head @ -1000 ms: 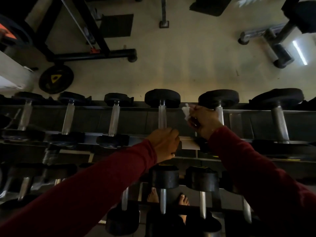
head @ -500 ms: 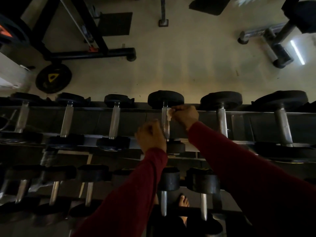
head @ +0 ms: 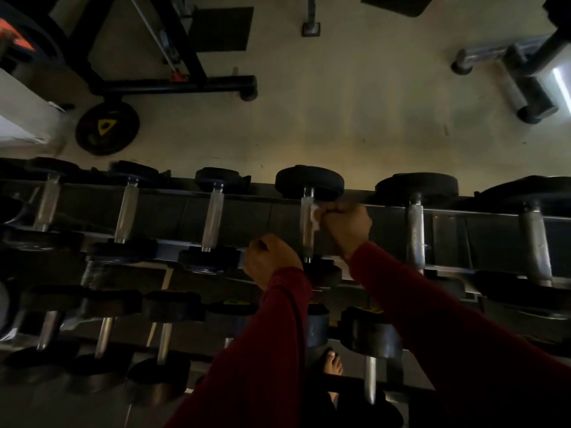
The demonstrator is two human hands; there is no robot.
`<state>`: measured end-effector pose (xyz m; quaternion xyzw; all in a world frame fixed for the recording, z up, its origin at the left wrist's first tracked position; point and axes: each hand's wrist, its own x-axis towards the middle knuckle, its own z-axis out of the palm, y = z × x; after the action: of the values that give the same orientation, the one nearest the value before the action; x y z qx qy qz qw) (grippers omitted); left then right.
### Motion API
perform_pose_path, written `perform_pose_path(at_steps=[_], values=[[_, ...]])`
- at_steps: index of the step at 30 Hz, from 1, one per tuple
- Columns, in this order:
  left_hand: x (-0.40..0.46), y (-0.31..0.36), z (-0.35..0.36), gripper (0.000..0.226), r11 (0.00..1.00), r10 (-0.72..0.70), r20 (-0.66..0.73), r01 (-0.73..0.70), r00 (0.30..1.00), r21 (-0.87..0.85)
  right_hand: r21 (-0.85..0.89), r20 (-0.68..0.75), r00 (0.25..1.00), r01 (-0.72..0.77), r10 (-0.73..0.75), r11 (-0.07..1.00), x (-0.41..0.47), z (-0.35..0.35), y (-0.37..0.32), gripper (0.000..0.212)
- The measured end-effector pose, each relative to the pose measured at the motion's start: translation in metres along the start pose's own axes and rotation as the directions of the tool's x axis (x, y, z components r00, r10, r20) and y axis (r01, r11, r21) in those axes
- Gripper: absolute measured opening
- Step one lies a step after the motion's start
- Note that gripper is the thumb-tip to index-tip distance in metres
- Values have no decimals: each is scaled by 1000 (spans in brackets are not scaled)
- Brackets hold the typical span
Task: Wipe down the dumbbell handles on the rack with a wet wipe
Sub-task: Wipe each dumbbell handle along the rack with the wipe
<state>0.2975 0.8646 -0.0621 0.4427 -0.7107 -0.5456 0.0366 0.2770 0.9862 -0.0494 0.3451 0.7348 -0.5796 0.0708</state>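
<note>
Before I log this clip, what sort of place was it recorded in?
Most likely a gym's free-weights area. A tiered rack holds rows of dumbbells, a loose weight plate lies on the floor, and a black machine frame stands beyond it.

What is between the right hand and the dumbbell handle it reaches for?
In the head view, the white wet wipe lies between the right hand and the top-row dumbbell handle. The hand holds the wipe against the handle's right side.
</note>
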Motion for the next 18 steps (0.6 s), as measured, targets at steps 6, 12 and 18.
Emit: perform_pose_path(at_steps=[6, 12, 18], values=[[1, 4, 1, 26, 999, -40, -27, 40, 999, -1, -101, -6, 995, 94, -95, 990, -2, 6, -1, 6], [-4, 3, 2, 25, 1000, -25, -58, 25, 998, -7, -487, 328, 880, 469, -344, 736, -29, 3, 12, 19], [2, -4, 7, 51, 999, -41, -81, 41, 996, -1, -684, 637, 589, 730, -497, -11, -1, 7, -15, 38]])
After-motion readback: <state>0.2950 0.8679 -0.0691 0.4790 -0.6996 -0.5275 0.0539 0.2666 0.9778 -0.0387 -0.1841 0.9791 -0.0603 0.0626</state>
